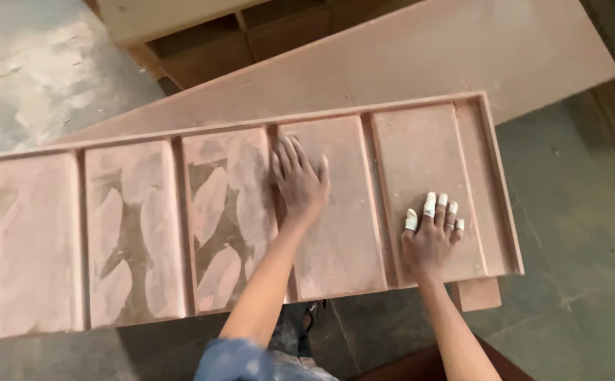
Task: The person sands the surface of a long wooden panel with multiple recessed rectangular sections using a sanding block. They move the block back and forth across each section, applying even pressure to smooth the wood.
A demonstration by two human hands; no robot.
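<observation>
A long reddish-brown panel (131, 233) with several raised rectangular fields lies flat before me, coated in pale dust with wiped streaks. My left hand (299, 182) rests flat and slightly blurred on the groove between two middle fields, fingers spread, holding nothing. On the rightmost field my right hand (431, 236) presses flat, its fingertips wrapped in white tape and a ring on one finger. Neither hand grips anything.
A large plain brown board (427, 56) lies behind the panel at a slant. A wooden frame with dark compartments (208, 42) stands at the top. Grey concrete floor (582, 233) surrounds the work. A small wooden block (478, 293) sticks out under the panel's right end.
</observation>
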